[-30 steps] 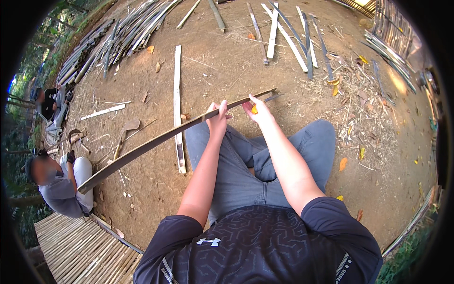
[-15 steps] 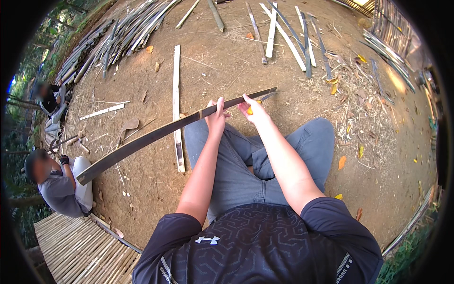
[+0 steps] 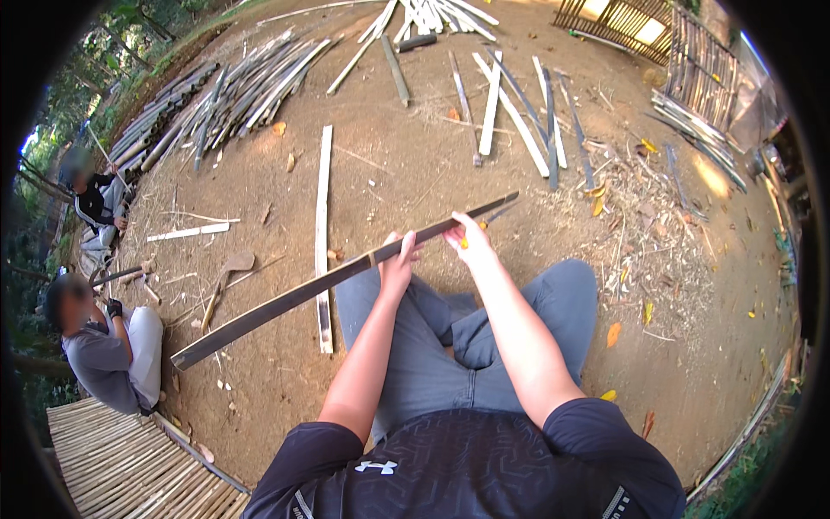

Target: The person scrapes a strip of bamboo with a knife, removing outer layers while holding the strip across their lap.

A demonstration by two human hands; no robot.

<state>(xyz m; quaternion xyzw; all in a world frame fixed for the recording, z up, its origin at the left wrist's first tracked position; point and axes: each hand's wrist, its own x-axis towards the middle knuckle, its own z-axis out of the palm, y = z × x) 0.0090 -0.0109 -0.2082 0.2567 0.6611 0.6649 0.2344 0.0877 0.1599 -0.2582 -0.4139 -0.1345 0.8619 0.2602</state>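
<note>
Strip point(image 3: 337, 277), one, long and dark: held aslant above the bent left leg point(image 3: 361, 304), the left grip point(image 3: 396, 270) pinching it between thumb and fingers, the right grip point(image 3: 473, 244) closed near its narrow end together with what appears to be an orange-handled knife point(image 3: 485, 225). Likely fault: the long unsupported end, pointing toward the seated co-worker point(image 3: 112, 355), could dip or swing, both holds sitting close together at the other end. Further risk: right fingers, sharing strip and knife, could slip onto a sharp edge.
</note>
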